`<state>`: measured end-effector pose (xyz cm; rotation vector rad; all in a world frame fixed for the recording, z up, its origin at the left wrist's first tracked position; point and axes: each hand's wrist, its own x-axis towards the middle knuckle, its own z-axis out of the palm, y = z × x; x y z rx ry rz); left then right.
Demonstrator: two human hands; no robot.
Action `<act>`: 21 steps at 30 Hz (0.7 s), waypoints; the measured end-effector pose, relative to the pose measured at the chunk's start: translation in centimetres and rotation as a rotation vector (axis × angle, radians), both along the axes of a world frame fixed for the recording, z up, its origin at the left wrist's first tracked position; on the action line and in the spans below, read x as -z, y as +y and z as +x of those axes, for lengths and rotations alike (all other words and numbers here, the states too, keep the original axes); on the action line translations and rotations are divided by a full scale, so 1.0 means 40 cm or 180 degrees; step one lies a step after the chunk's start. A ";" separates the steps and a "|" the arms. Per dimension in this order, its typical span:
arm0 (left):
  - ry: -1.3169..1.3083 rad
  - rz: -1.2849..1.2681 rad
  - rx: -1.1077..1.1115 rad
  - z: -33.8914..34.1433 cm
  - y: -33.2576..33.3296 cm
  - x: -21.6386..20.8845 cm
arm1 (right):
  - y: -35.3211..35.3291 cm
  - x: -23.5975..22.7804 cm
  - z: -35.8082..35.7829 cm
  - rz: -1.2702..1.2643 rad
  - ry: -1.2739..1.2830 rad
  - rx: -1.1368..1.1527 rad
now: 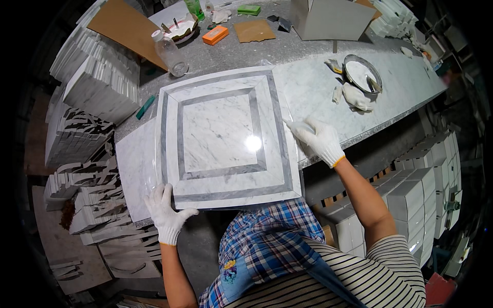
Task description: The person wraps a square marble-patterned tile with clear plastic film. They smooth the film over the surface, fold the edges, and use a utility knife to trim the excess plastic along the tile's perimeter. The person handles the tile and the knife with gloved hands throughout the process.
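A square marble panel (221, 136) in white, with two grey inlaid frames, lies before me and reaches past the table's near edge. Shiny clear film (152, 172) shows along its left side. My left hand (168, 213), in a white knit glove, rests at the panel's near left corner with thumb and fingers apart. At the right edge, my right hand (321, 139), gloved the same way, has its fingers drawn together around something pale and translucent (302, 126). What that is cannot be made out.
A round pan (362, 74) of white paste with a spatula stands at right, beside crumpled gloves (356, 97). Stacked marble pieces (102, 87) rise at left. Further back are a clear bottle (169, 54), an orange box (215, 35) and a carton (331, 20). White boxes (411, 190) fill the lower right.
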<state>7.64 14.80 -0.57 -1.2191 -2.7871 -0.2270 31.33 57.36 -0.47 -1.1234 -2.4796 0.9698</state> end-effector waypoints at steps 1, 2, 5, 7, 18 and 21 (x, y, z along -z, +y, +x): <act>-0.0006 0.0001 -0.0003 -0.001 -0.001 0.001 | -0.001 0.001 0.002 0.0044 -0.0022 -0.0007; -0.0011 0.0001 -0.0005 -0.001 -0.001 0.002 | -0.003 -0.003 0.004 -0.0034 -0.0096 -0.0014; -0.0059 0.0003 -0.0044 0.000 -0.002 0.002 | -0.010 -0.016 0.009 -0.0182 -0.0201 -0.0028; -0.0090 0.0002 -0.0064 0.001 0.000 0.001 | -0.016 -0.013 0.017 -0.0159 -0.0117 -0.0019; -0.0055 -0.0017 -0.0052 -0.001 -0.002 0.003 | -0.040 -0.008 0.039 -0.0081 0.0089 -0.0015; -0.0103 -0.0043 -0.0077 0.000 -0.001 0.001 | -0.045 -0.012 0.044 -0.0164 0.0013 0.0003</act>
